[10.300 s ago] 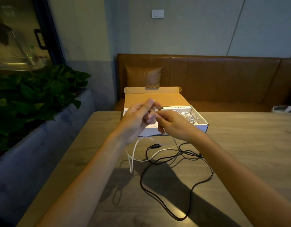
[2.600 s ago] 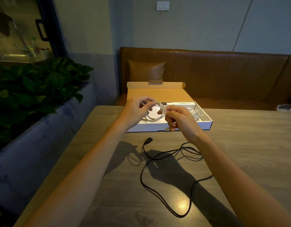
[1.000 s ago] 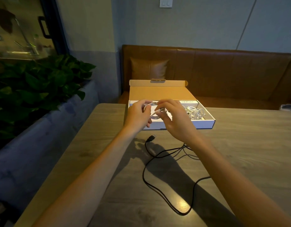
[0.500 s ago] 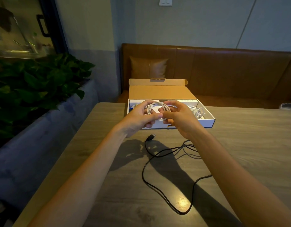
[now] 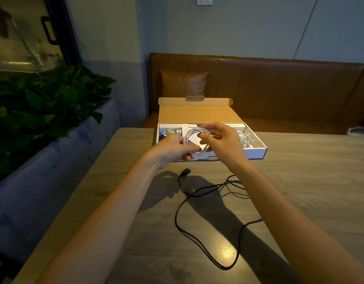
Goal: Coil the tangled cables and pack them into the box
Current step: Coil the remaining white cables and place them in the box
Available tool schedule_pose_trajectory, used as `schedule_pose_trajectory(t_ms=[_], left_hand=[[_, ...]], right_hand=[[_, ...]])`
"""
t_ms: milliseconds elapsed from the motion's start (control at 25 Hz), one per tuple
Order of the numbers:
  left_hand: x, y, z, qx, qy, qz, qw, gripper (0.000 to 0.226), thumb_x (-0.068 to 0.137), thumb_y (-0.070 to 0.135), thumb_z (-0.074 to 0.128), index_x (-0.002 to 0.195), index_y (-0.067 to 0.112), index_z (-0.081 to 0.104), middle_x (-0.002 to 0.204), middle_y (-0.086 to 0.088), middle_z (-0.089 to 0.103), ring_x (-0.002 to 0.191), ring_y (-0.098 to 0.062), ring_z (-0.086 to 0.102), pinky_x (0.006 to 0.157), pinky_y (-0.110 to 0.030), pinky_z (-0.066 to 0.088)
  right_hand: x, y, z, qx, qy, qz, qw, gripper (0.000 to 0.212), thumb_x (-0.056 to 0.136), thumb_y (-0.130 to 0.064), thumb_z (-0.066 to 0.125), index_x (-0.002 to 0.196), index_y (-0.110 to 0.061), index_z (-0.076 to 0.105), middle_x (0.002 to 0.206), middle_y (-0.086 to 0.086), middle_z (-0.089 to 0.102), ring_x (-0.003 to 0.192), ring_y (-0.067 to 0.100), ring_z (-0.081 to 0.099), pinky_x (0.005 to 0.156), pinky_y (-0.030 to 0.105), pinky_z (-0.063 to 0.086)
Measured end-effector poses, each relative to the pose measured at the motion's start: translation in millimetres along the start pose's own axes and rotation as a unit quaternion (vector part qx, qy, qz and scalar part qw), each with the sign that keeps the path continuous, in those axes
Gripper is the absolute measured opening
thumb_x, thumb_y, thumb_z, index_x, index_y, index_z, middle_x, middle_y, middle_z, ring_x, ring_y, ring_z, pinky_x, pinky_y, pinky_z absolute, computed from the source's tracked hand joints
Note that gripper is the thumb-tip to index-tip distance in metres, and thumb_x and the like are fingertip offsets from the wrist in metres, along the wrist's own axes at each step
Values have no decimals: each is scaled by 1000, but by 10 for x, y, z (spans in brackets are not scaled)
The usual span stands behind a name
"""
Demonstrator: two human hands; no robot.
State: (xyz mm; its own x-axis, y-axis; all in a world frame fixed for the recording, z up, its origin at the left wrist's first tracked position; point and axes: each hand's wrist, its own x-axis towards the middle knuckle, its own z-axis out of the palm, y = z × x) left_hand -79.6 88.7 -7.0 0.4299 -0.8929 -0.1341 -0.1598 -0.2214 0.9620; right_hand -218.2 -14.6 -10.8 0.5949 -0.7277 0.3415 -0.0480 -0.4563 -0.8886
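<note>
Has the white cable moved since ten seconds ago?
Yes. The white cable left the table; it is now coiled in the left hand and right hand, over the box front.

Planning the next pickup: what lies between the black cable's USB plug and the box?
Head view: only bare table between USB plug and box.
</note>
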Motion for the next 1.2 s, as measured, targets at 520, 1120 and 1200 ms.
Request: schedule_pose_trajectory(t_ms=[520, 1120, 1200], left_hand=[[486, -53, 26, 14, 46, -9, 999, 45, 92, 14, 72, 133, 19, 55, 105, -6, 73, 87, -13, 71, 69, -21, 57], [725, 34, -23, 56, -20, 3, 998, 52, 101, 17, 57, 145, 35, 36, 129, -4, 57, 119, -24, 53, 104, -43, 50], [634, 35, -28, 42, -31, 13, 999, 46, 103, 18, 52, 143, 34, 37, 129, 2, 51, 118, -23, 52, 98, -37, 55]], right_hand=[[313, 427, -126, 105, -17, 145, 984, 21, 96, -15, 67, 116, -11, 65, 99, 12, 75, 88, 20, 70, 74, 25, 58], [507, 436, -46, 93, 39, 73, 992, 18, 101, -28, 58, 109, -12, 56, 101, 3, 72, 81, 20, 76, 65, 30, 63], [472, 429, -47, 82, 13, 66, 994, 19, 99, -24, 63, 103, -5, 60, 100, 7, 72, 84, 21, 76, 69, 29, 62]])
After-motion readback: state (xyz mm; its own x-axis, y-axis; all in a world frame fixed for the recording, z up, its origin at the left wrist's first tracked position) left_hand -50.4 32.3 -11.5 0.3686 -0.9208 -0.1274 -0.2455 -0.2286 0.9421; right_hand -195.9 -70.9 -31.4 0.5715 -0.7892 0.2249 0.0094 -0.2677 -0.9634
